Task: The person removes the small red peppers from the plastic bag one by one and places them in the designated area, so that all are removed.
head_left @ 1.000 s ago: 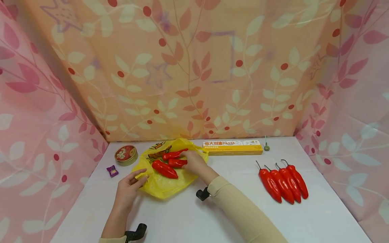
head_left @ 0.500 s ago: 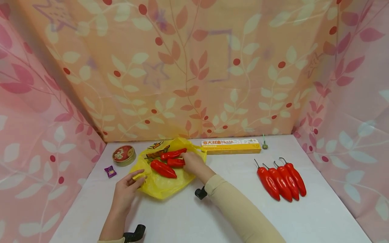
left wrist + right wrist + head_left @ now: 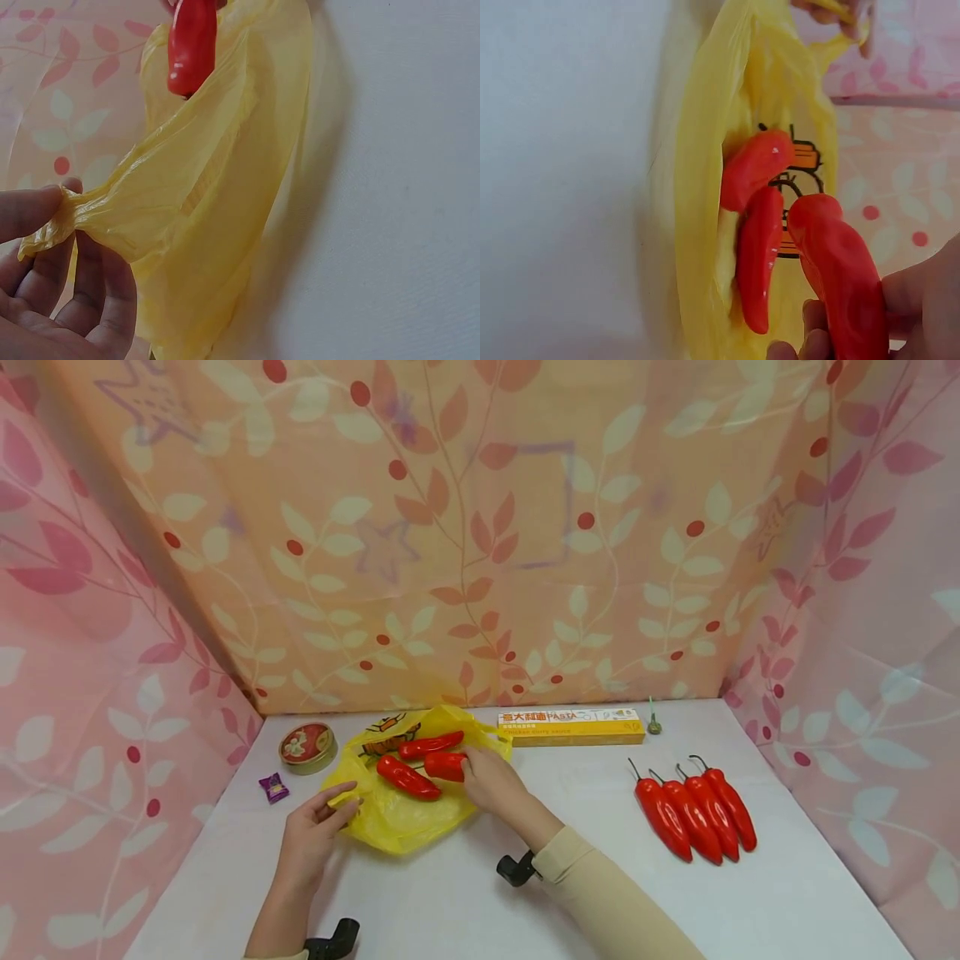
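My left hand (image 3: 309,839) pinches the near left edge of a yellow plastic bag (image 3: 401,837); the left wrist view shows the bunched film (image 3: 64,221) between thumb and fingers. In my right hand (image 3: 497,787) is a red chili pepper (image 3: 444,766), held by one end over the bag's opening. The right wrist view shows that pepper (image 3: 840,277) in front of two others. Those are a red pepper (image 3: 408,778) and a slimmer-looking red pepper (image 3: 431,744), both lying in the bag. My right fingers hide the end of the held pepper.
Several red chili peppers (image 3: 696,818) lie side by side on the right of the white table (image 3: 600,893). Behind the bag's right side stands a pasta box (image 3: 570,728), with a small green-stemmed item (image 3: 654,727) beside it. A round tin (image 3: 307,748) and purple-wrapped candy (image 3: 274,788) sit left.
My right hand has shifted slightly right and nearer with its pepper, and more of that pepper shows. The left hand keeps its hold on the bag.
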Motion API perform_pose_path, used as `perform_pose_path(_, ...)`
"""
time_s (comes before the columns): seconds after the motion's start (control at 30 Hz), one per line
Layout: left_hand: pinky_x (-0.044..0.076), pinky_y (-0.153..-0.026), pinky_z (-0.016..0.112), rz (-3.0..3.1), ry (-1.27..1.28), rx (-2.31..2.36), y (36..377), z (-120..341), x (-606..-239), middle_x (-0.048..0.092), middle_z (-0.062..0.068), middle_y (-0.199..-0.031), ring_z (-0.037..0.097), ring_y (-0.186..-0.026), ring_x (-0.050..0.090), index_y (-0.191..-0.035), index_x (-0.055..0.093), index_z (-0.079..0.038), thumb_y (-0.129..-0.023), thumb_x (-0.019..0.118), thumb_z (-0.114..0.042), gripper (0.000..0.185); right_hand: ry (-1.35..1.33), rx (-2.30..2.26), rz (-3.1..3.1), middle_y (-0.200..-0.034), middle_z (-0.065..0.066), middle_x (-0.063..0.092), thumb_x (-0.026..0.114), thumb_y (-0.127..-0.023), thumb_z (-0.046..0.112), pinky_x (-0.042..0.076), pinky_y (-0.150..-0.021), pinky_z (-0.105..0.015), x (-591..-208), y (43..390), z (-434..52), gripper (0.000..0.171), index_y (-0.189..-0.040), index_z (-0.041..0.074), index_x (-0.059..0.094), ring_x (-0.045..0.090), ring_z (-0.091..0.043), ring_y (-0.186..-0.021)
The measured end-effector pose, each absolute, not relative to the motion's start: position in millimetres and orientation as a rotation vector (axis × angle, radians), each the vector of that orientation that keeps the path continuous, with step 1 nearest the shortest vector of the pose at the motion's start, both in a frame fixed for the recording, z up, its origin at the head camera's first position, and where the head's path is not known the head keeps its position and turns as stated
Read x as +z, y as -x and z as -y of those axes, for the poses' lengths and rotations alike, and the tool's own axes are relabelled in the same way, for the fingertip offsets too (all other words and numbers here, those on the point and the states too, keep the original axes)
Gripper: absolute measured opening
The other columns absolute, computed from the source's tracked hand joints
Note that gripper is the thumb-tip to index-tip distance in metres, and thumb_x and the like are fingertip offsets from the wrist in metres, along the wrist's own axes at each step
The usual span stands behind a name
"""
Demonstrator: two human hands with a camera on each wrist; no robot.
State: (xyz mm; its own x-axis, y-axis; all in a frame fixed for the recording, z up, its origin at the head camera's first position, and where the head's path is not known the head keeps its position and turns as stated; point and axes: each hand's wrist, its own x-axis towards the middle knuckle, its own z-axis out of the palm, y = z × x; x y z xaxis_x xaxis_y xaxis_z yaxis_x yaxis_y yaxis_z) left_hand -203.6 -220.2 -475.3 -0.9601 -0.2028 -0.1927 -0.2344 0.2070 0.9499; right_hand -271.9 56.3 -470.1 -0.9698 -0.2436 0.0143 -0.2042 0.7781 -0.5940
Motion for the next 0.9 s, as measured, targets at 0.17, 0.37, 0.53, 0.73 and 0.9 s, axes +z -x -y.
perform_pose_path(0.17,0.053,-0.084,0.013,-2.425,0.429,1.916,202.1,220.1,-473.3,0.064,0.012,-0.133,0.009,-0.103,0.063,-0.139,0.061,-0.015,-0.098,0.067,-0.026,0.042,0.362,-1.111,-2.840,-0.103,0.000,0.063,0.060,-0.099,0.045,0.052,-0.075,-0.032,-469.8,261.0,-69.6,0.043,-0.129,0.014,0.061,0.057,-0.017,-0.088)
perform_pose_path(0.37,0.053,-0.084,0.012,-2.424,0.435,1.908,201.7,221.1,-473.6,0.063,0.012,-0.134,0.009,-0.103,0.063,-0.139,0.061,-0.016,-0.099,0.067,-0.025,0.042,0.288,-1.180,-2.883,-0.109,-0.001,0.065,0.071,-0.094,0.040,0.053,-0.083,-0.036,-466.5,250.8,-86.7,0.043,-0.126,0.014,0.062,0.057,-0.019,-0.095)
perform_pose_path(0.53,0.053,-0.085,0.013,-2.423,0.441,1.914,202.6,221.5,-474.0,0.060,0.013,-0.137,0.010,-0.102,0.063,-0.140,0.061,-0.015,-0.098,0.068,-0.025,0.043,0.159,-1.157,-2.939,-0.108,-0.004,0.068,0.075,-0.090,0.034,0.055,-0.081,-0.038,-460.9,244.1,-106.1,0.044,-0.125,0.012,0.062,0.059,-0.021,-0.093)
perform_pose_path(0.73,0.052,-0.084,0.012,-2.422,0.457,1.904,203.3,222.2,-474.6,0.057,0.013,-0.141,0.008,-0.102,0.062,-0.140,0.060,-0.015,-0.099,0.067,-0.026,0.044,0.024,-1.145,-2.966,-0.104,-0.005,0.068,0.080,-0.085,0.034,0.055,-0.079,-0.038,-457.9,235.9,-130.7,0.041,-0.117,0.012,0.066,0.058,-0.022,-0.091)
perform_pose_path(0.9,0.052,-0.084,0.011,-2.428,0.452,1.883,204.3,222.1,-477.3,0.057,0.011,-0.140,0.013,-0.106,0.061,-0.140,0.060,-0.017,-0.099,0.067,-0.029,0.044,-0.081,-1.079,-3.055,-0.101,-0.005,0.064,0.084,-0.080,0.040,0.050,-0.078,-0.038,-462.3,228.3,-152.4,0.043,-0.112,0.012,0.075,0.054,-0.022,-0.095)
